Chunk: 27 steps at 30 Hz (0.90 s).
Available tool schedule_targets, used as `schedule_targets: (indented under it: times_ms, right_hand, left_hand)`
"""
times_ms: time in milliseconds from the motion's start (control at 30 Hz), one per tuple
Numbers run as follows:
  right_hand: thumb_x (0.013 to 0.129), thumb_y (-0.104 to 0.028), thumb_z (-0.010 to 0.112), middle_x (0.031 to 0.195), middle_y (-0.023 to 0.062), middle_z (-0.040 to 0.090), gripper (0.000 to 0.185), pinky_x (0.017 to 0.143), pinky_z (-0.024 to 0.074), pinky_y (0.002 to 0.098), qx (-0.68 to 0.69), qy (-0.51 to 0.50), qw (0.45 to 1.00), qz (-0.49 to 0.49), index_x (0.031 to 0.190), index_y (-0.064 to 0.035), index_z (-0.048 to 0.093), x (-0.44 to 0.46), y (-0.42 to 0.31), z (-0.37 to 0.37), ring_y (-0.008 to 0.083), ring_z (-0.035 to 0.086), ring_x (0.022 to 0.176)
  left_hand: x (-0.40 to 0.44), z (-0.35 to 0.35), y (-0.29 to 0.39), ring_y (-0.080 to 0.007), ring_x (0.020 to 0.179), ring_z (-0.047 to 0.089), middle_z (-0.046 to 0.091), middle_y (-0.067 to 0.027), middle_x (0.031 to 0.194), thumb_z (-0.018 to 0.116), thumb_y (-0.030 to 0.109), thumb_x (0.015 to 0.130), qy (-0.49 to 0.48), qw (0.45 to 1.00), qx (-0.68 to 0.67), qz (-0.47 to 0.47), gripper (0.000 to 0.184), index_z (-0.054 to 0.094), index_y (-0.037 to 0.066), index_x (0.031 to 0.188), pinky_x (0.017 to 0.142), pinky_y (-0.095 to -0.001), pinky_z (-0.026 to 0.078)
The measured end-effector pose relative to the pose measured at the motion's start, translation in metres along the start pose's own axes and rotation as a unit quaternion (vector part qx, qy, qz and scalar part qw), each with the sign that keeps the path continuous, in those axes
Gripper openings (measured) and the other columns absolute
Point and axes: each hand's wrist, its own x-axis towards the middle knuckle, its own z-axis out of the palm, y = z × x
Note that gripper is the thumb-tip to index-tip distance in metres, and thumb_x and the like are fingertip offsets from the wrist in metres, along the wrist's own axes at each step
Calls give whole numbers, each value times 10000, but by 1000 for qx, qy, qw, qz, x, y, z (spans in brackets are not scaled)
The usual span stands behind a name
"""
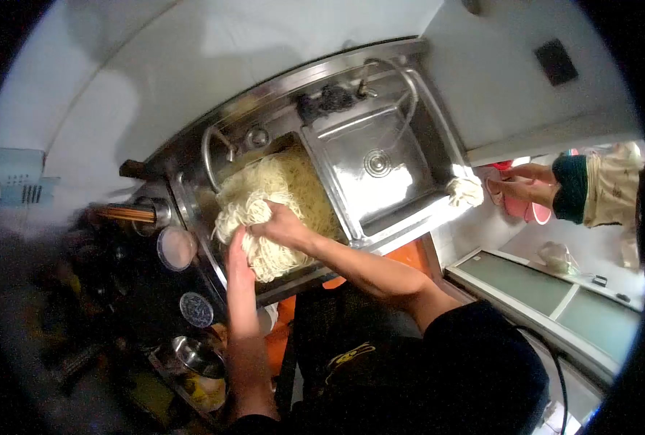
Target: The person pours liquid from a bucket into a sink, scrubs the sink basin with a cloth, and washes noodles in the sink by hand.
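Note:
A thick bundle of pale noodles (273,262) hangs between my two hands above the left sink basin. My right hand (283,226) grips it from the right side, fingers curled into the strands. From below on the left, my left hand (240,254) presses against the same bundle, its fingertips partly hidden by noodles. Beneath lies the left basin (344,230), holding yellowish liquid and more noodles (264,174) heaped toward the faucet side. A curved faucet (208,156) arches over that basin's left edge.
The right basin (344,156) has a round drain and a hose-like faucet (413,94). A white cloth (465,191) lies on its front corner. Left stand chopsticks (127,213), a pale bowl (177,249) and a patterned dish (196,310). At right another person's legs (529,188) are beside a pink bucket (529,209).

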Motion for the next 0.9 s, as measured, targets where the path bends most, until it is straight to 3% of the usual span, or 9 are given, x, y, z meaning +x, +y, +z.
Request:
schedule_targets:
  times_ms: [33,133,200,233,300,500,700,833,900]
  right_hand:
    - [714,-365,751,1070,247,665,682,890,496,383,-6,3,1000,-16,1236,30,564,-7,-7,-5,332,648,990]
    - [703,-401,750,1110,266,647,668,928,481,403,-26,46,994,-93,1184,36,595,-10,-15,-17,370,624,1053]
    - [755,-324,725,1050,239,643,653,811,535,369,-30,-3,992,-126,1247,56,525,-47,-69,-45,292,647,950]
    - [811,-243,697,971,205,647,635,686,592,335,-55,-31,988,-141,1312,65,456,-65,-93,-63,210,677,832]
    - [792,-254,710,977,202,651,597,699,596,335,-110,14,976,-187,1248,68,497,-86,-116,-89,218,678,825]
    - [705,-301,768,1041,216,674,635,789,564,332,-44,31,994,-96,1173,81,573,-159,-177,-203,250,690,895]
    - [759,-202,744,1087,203,661,626,781,568,347,7,102,994,-38,1257,87,499,-145,-109,-291,259,683,887]
    - [837,-163,694,1122,154,650,549,844,529,320,-49,152,987,-27,1313,16,486,-86,12,-338,210,640,976]
    - [867,-92,644,1166,115,645,535,843,516,302,-69,177,982,-11,1366,-20,467,-44,84,-360,198,633,978]
  left_hand:
    - [-42,44,23,-261,1099,591,576,-155,1236,572,228,943,61,995,73,20,415,519,1,1286,890,-393,531]
    - [-78,76,43,-263,1037,630,578,-198,1219,534,233,955,-29,998,22,43,434,482,-29,1297,828,-369,572]
    - [-122,123,61,-285,1007,655,571,-227,1220,512,247,956,-16,996,57,66,483,423,-34,1339,782,-355,604]
    - [-147,147,69,-308,1054,639,562,-233,1238,511,259,954,-18,996,70,57,506,405,-35,1351,827,-388,598]
    - [-178,183,73,-302,1134,601,566,-185,1292,524,294,951,-56,994,45,86,505,453,-11,1347,958,-449,509]
    - [-226,300,49,-282,1072,638,639,-164,1179,603,299,910,-143,987,33,71,466,531,-14,1248,953,-422,519]
    - [-135,350,-60,-245,870,689,692,-128,966,611,316,876,-252,966,-28,-41,314,616,47,1039,793,-383,578]
    - [-12,359,-184,-270,837,666,671,-135,952,566,354,900,-188,966,-30,-173,392,581,41,1135,767,-394,561]
    - [8,363,-207,-230,906,612,632,-101,1056,621,435,866,-138,985,-3,-102,482,588,71,1181,833,-337,491]
